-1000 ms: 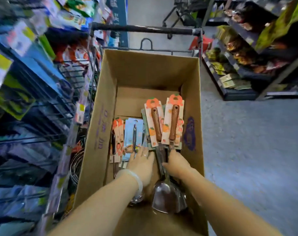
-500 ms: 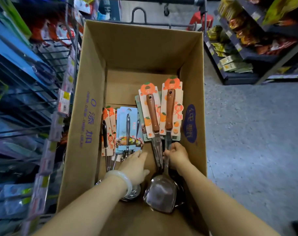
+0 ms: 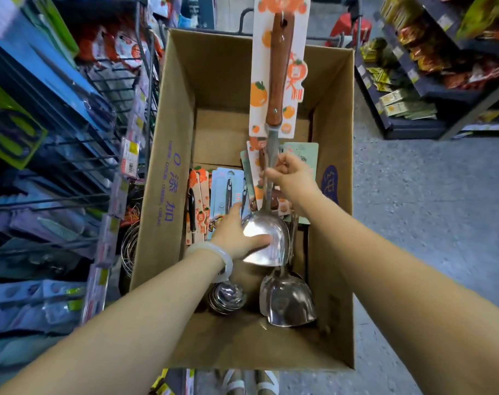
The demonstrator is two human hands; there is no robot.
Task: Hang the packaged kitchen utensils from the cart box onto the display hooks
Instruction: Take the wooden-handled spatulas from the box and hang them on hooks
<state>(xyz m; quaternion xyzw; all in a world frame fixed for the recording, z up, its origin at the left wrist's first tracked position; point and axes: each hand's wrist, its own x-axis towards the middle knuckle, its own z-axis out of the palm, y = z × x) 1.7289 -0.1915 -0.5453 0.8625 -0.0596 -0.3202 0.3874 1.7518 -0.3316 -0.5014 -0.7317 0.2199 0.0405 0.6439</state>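
Note:
A steel spatula [image 3: 274, 81] with a wooden handle on an orange-print card stands raised above the cardboard box [image 3: 168, 155]. My right hand [image 3: 292, 178] grips its metal shaft. My left hand [image 3: 237, 235], with a pale bangle on the wrist, holds the spatula's shiny blade from the left. Inside the box lie more carded utensils [image 3: 222, 195], a second steel spatula blade [image 3: 286, 300] and a round steel piece [image 3: 227, 299].
Display hooks and wire racks with hanging packaged goods [image 3: 57, 155] line the left side. The cart's handle bar [image 3: 348, 1] runs behind the box. Shelves of packaged food [image 3: 430, 67] stand at the right, across a grey floor [image 3: 430, 223].
My right hand has lifted one wooden-handled spatula up out of the box. My left hand has moved from the blue carded utensils onto the spatula's blade.

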